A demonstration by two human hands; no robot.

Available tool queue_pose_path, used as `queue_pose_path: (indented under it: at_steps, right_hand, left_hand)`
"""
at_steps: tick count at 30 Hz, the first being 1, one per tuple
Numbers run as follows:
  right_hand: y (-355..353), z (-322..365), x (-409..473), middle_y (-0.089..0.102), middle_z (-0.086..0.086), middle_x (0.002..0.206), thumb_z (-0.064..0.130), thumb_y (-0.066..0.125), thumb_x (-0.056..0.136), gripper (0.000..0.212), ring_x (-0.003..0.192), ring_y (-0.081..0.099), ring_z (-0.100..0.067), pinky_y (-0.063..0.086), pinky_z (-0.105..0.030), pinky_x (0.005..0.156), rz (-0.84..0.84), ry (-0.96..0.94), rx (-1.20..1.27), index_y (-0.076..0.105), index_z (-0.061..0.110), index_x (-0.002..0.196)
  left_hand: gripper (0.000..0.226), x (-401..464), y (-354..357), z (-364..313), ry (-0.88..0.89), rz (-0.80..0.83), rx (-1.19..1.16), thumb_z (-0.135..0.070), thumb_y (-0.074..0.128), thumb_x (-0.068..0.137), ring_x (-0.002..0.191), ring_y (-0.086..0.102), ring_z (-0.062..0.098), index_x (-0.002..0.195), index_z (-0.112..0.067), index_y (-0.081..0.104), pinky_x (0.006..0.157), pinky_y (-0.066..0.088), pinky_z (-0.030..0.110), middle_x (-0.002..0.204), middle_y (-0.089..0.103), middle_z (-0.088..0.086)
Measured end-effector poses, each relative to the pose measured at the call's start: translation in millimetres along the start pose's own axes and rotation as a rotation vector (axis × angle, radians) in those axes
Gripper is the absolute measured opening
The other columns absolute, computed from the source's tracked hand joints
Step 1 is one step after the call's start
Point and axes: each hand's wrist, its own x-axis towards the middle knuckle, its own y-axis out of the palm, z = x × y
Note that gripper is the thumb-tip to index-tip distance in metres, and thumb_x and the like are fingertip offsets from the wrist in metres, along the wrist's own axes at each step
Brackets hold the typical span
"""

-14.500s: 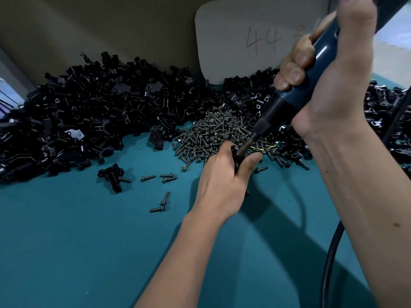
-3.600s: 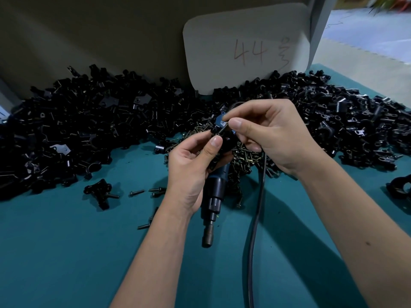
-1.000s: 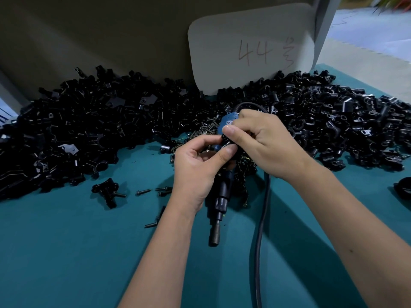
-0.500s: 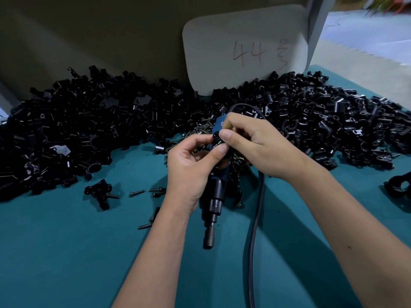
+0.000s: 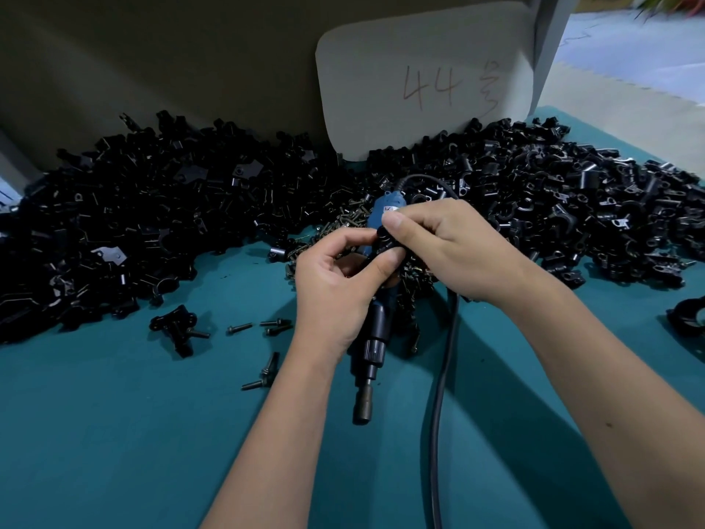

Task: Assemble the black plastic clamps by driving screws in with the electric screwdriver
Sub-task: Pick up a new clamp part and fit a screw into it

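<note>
Since the frame half a second ago very little has shifted: my two hands have stayed together over the screwdriver, and my right thumb now sits a touch higher on the part. My left hand [image 5: 335, 288] and right hand [image 5: 454, 250] both pinch one small black clamp [image 5: 385, 240] between thumb and forefinger tips, held above the table's centre; the other fingers curl loosely. The electric screwdriver [image 5: 372, 345] lies on the teal table [image 5: 114, 433] beneath my hands, bit end pointing toward me, its blue body partly hidden. Its black cable [image 5: 442, 376] loops out of the far end and runs back toward me along the right side.

No bins or trays here: the parts lie loose on the table. A wide heap of black clamp pieces [image 5: 152, 223] spans the far edge, with a pile of screws [image 5: 343, 227] behind my hands. A few stray screws [image 5: 267, 370] and one assembled clamp [image 5: 177, 328] lie to the left. A card marked 44 [image 5: 427, 82] leans against the back wall.
</note>
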Motion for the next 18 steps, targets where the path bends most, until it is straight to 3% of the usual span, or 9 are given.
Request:
queue_pose_path:
  at_steps: [2, 4, 7, 10, 13, 16, 18]
  right_hand:
    - [2.0, 1.3, 0.8, 0.032, 0.010, 0.055, 0.039, 0.048, 0.109, 0.061, 0.050, 0.031, -0.006, 0.026, -0.019, 0.050, -0.057, 0.033, 0.030, 0.046, -0.001, 0.063]
    - [0.3, 1.2, -0.4, 0.033, 0.011, 0.057, 0.042, 0.046, 0.109, 0.056, 0.052, 0.032, -0.005, 0.029, -0.017, 0.052, -0.022, 0.054, 0.069, 0.045, 0.006, 0.065]
    - [-2.8, 0.0, -2.6, 0.043, 0.006, 0.066, 0.030, 0.048, 0.110, 0.034, 0.061, 0.042, -0.012, 0.041, -0.031, 0.057, 0.091, 0.120, 0.126, 0.047, 0.017, 0.079]
    - [-4.0, 1.2, -0.5, 0.039, 0.012, 0.060, 0.025, 0.048, 0.111, 0.039, 0.057, 0.036, -0.005, 0.038, -0.024, 0.058, 0.082, 0.096, 0.096, 0.052, 0.008, 0.075]
    - [-3.5, -0.2, 0.6, 0.034, 0.014, 0.047, 0.031, 0.051, 0.110, 0.052, 0.046, 0.032, -0.005, 0.027, -0.016, 0.049, 0.027, 0.079, 0.064, 0.062, 0.002, 0.068]
    - [-0.7, -0.2, -0.2, 0.052, 0.014, 0.055, 0.033, 0.055, 0.107, 0.042, 0.054, 0.039, -0.005, 0.031, -0.018, 0.055, -0.031, 0.038, 0.011, 0.064, 0.006, 0.076]
    - [0.1, -0.1, 0.0, 0.057, 0.003, 0.064, 0.030, 0.055, 0.108, 0.039, 0.061, 0.041, -0.007, 0.034, -0.025, 0.058, -0.028, -0.002, 0.004, 0.059, 0.004, 0.079]
  left_hand:
    - [0.020, -1.2, 2.0, 0.9, 0.000, -0.001, 0.019, -0.017, 0.088, 0.078, 0.075, 0.075, 0.025, 0.096, -0.017, 0.078, 0.071, 0.061, 0.034, 0.090, 0.076, 0.018]
    - [0.018, -1.4, 3.6, 0.9, -0.008, -0.031, 0.001, -0.018, 0.088, 0.078, 0.075, 0.075, 0.025, 0.092, -0.023, 0.079, 0.070, 0.062, 0.033, 0.090, 0.076, 0.017]
    - [0.020, 1.1, 1.8, 1.7, -0.007, -0.056, -0.019, -0.016, 0.087, 0.078, 0.077, 0.076, 0.021, 0.088, -0.031, 0.079, 0.070, 0.062, 0.033, 0.089, 0.077, 0.005]
    - [0.019, 1.3, 0.1, 2.1, 0.010, -0.034, 0.006, -0.016, 0.087, 0.079, 0.078, 0.076, 0.021, 0.092, -0.028, 0.078, 0.072, 0.063, 0.036, 0.088, 0.077, 0.002]
    - [0.020, 0.5, 1.5, 1.9, 0.030, -0.024, 0.036, -0.018, 0.088, 0.078, 0.078, 0.077, 0.022, 0.094, -0.023, 0.078, 0.072, 0.063, 0.038, 0.088, 0.077, 0.002]
    - [0.020, 0.6, 3.0, 0.8, 0.029, -0.042, 0.029, -0.024, 0.089, 0.075, 0.077, 0.076, 0.020, 0.091, -0.027, 0.078, 0.072, 0.063, 0.037, 0.085, 0.076, -0.003]
    - [0.019, 1.1, 3.2, 1.8, 0.026, -0.043, 0.038, -0.020, 0.089, 0.077, 0.077, 0.076, 0.019, 0.089, -0.030, 0.078, 0.072, 0.063, 0.036, 0.085, 0.077, -0.004]
